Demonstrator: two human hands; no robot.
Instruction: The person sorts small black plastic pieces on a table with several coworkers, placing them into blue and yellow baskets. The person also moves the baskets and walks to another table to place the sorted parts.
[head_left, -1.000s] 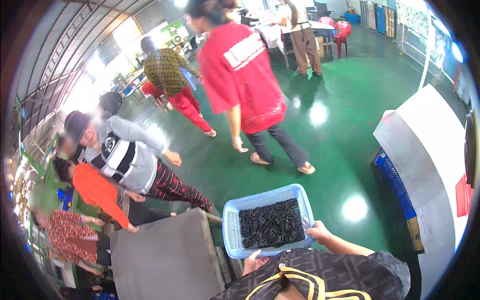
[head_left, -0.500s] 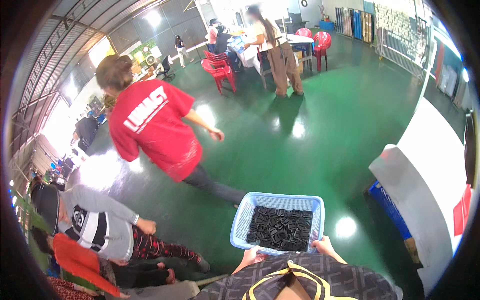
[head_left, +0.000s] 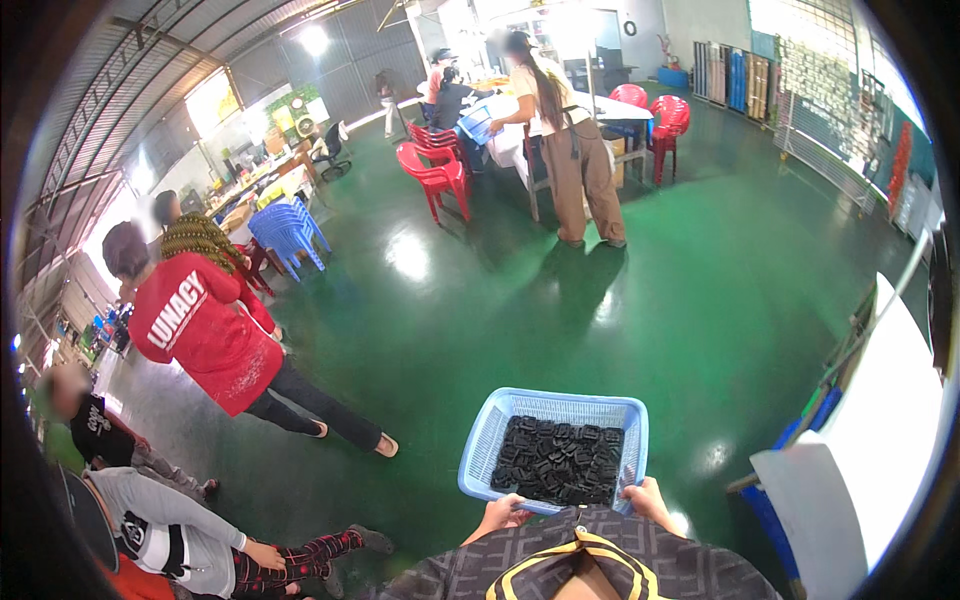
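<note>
A light blue plastic basket (head_left: 480, 440) with slotted walls is held out in front of my body, above the green floor. Many small black plastic pieces (head_left: 560, 460) cover its bottom; they look like buckles, though they are too small to be sure. My left hand (head_left: 505, 511) grips the basket's near rim toward the left. At the near right corner, my right hand (head_left: 645, 496) is closed on the same rim. The fingers of both hands are partly hidden by the basket.
A person in a red shirt (head_left: 215, 325) walks at left; others stand near the lower left. Ahead, a person in brown trousers (head_left: 585, 180) stands by a table with red chairs (head_left: 435, 178). Stacked blue stools (head_left: 288, 232) stand farther left. White panels (head_left: 850, 470) line the right.
I have moved forward with the basket still in both hands. The person in red has shifted left and away. The blue stools and another person have come into sight; the table looks nearer.
</note>
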